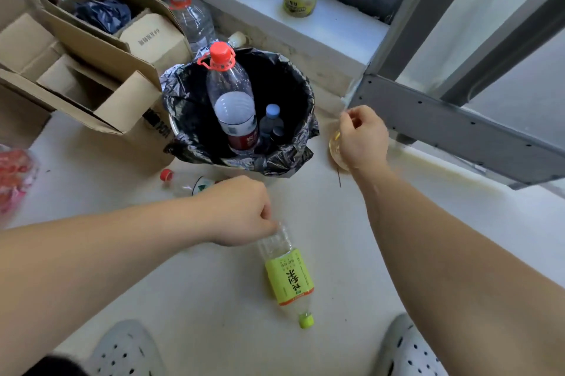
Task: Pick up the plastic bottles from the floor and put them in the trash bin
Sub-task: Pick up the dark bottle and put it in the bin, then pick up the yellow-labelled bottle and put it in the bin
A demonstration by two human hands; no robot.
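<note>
A trash bin lined with a black bag stands on the floor. Inside it are a large clear bottle with a red cap and a small blue-capped bottle. My left hand grips the base end of a green-labelled bottle, which hangs cap down over the floor. My right hand is closed on a clear yellowish bottle just right of the bin, mostly hidden by the hand. A clear bottle with a red cap lies on the floor left of the bin.
Open cardboard boxes stand left of the bin, with a big red-capped bottle behind. A ledge at the back carries a cup and cans. A grey metal frame juts in at right. My two shoes are at the bottom.
</note>
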